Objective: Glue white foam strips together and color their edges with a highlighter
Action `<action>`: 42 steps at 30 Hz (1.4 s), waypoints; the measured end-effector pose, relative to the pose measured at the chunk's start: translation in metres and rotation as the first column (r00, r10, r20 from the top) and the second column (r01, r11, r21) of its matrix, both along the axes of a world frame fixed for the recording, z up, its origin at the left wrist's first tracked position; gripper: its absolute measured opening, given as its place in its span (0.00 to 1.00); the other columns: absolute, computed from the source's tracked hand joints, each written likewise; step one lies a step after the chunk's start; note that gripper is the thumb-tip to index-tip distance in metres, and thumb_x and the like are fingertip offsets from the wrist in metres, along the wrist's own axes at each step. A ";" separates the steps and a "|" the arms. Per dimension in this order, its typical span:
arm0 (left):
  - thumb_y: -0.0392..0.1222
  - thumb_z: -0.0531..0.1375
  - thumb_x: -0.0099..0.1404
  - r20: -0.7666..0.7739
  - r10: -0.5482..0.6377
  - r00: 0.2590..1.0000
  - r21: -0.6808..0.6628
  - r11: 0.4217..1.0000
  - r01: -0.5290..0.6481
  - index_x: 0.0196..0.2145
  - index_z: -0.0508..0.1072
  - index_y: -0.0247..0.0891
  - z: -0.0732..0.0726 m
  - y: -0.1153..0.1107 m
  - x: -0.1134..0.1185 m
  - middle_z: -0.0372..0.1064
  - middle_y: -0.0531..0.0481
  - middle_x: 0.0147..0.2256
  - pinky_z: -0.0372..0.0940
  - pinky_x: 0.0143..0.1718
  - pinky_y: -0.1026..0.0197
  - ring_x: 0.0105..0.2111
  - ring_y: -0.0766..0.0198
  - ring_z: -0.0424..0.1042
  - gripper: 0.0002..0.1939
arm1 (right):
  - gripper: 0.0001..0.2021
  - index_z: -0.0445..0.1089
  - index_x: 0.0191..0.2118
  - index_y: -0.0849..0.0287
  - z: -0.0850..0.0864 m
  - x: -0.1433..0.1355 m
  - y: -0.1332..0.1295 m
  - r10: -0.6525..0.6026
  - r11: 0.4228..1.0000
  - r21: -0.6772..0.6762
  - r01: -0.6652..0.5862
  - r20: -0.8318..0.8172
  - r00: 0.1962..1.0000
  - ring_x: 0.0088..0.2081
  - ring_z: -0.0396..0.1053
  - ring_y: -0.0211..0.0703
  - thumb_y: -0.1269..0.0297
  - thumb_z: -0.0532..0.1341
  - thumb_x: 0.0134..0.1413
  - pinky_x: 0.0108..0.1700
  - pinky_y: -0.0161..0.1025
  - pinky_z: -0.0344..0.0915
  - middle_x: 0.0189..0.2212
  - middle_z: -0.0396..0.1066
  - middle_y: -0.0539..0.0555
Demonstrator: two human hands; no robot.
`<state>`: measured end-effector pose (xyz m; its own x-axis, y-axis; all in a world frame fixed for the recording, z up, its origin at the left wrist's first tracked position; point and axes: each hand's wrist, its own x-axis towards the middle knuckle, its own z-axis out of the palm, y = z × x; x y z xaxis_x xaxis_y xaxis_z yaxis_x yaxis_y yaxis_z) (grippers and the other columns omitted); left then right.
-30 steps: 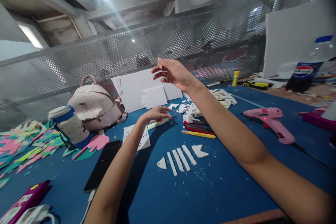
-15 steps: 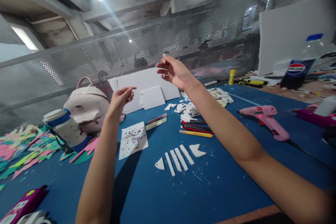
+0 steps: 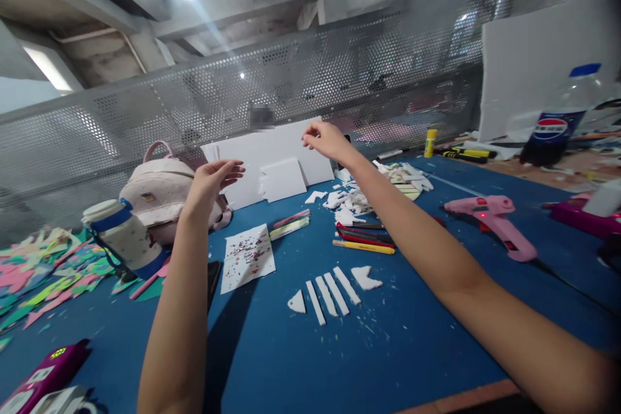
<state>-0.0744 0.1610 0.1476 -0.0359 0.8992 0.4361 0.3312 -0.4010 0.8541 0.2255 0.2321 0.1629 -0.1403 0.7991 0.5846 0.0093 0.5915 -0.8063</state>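
Both of my hands are raised over the blue table and hold nothing that I can see. My left hand (image 3: 217, 180) has its fingers stretched forward, in front of the pale pink backpack (image 3: 158, 187) and the white boards. Farther right and higher, my right hand (image 3: 326, 140) has loosely bent fingers, in front of the large white foam board (image 3: 237, 149). Below them lie white foam pieces in a fish-bone row: a rounded head (image 3: 297, 303), several strips (image 3: 326, 296) and a notched tail (image 3: 366, 278). Neither hand touches them.
A sheet with colourful bits (image 3: 247, 259), markers (image 3: 290, 226), a yellow pen (image 3: 363, 246) and foam scraps (image 3: 349, 204) lie around. At right are a pink glue gun (image 3: 490, 213) with its cord and a cola bottle (image 3: 553, 123). A tumbler (image 3: 119, 236) stands left.
My right hand has lowered slightly and its fingers have curled in more. My left hand has shifted a little left and its fingers have straightened. The foam pieces lie as before.
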 end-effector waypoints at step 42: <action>0.60 0.57 0.73 0.067 -0.544 0.836 -0.278 0.795 0.539 0.58 0.70 0.37 -0.033 0.013 0.035 0.72 0.42 0.52 0.72 0.50 0.46 0.47 0.56 0.75 0.26 | 0.15 0.69 0.41 0.57 0.001 -0.034 -0.022 0.347 0.934 0.033 -0.355 -0.312 0.884 0.50 0.76 0.41 0.60 0.48 0.76 0.50 0.40 0.73 0.41 0.79 0.55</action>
<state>-0.0391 0.1739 0.1147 0.4978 0.8513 0.1659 0.1445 -0.2700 0.9519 0.1911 0.2103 0.1643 -0.2301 0.7456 0.6253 -0.4462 0.4902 -0.7487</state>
